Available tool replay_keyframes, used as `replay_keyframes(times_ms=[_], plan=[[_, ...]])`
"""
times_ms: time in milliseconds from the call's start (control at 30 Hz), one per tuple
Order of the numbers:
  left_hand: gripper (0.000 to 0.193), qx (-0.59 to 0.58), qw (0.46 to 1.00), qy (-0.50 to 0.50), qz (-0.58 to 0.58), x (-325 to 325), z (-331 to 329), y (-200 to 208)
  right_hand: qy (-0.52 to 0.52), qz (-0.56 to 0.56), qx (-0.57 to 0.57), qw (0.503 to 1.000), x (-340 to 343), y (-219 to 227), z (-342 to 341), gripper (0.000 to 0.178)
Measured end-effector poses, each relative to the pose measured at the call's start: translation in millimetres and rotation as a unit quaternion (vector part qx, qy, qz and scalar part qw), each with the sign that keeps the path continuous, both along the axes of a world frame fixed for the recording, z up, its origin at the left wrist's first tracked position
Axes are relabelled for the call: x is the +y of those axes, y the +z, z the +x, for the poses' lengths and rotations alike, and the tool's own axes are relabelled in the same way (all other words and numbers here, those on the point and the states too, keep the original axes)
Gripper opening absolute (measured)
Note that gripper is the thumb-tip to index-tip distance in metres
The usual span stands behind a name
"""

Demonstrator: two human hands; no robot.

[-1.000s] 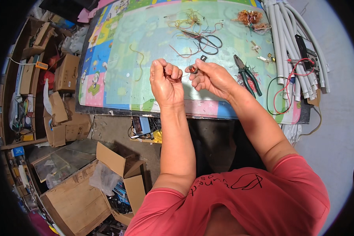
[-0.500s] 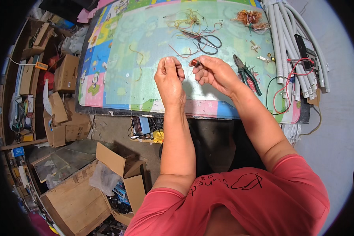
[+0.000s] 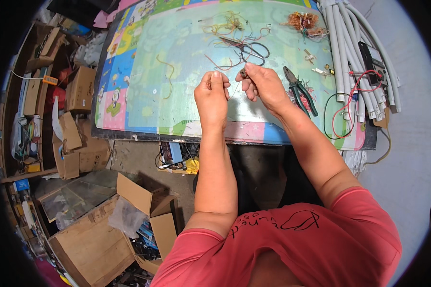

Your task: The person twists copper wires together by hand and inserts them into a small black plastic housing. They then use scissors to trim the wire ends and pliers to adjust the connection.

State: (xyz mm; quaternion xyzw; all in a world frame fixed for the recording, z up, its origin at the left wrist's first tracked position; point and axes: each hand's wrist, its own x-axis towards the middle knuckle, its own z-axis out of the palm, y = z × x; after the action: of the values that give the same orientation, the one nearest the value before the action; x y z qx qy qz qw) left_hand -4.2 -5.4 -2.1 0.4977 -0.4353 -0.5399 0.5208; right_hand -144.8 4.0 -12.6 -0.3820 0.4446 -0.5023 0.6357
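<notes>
Nearest to me, my left hand is curled closed above the near half of the table, thumb pressed over the forefinger; a coppery tint at the fingers may be fine wire, but it is too small in this view to confirm. Just beside it and apart from it, my right hand pinches a small dark part between thumb and fingers, so the piece in work is held clear of the tabletop, not set down. Status: I judge this piece unfinished, since it is in my grip and both hands are engaged; how much is left on it I cannot establish. To the right of my right hand, the green-handled pliers lie unused, with red scraps beside them. Farther out, small metal bits lie loose toward the right side, and the black scissors rest among wires, likewise out of use. Toward the far edge, a heap of yellow wires and, well apart on the right, a copper tangle are gathered in separate piles, which I take as output already completed.
</notes>
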Motion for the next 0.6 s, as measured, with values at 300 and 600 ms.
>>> replay_keyframes(times_ms=[300, 600], plan=[[0.026, -0.235, 0.964, -0.124, 0.009, 7, 2, 3, 0.058, 0.034, -0.102, 0.993, -6, -7, -9, 0.023], [0.022, -0.254, 0.957, -0.135, -0.036, 7, 8, 4, 0.069, 0.067, -0.035, 0.995, -7, 3, -23, 0.025]])
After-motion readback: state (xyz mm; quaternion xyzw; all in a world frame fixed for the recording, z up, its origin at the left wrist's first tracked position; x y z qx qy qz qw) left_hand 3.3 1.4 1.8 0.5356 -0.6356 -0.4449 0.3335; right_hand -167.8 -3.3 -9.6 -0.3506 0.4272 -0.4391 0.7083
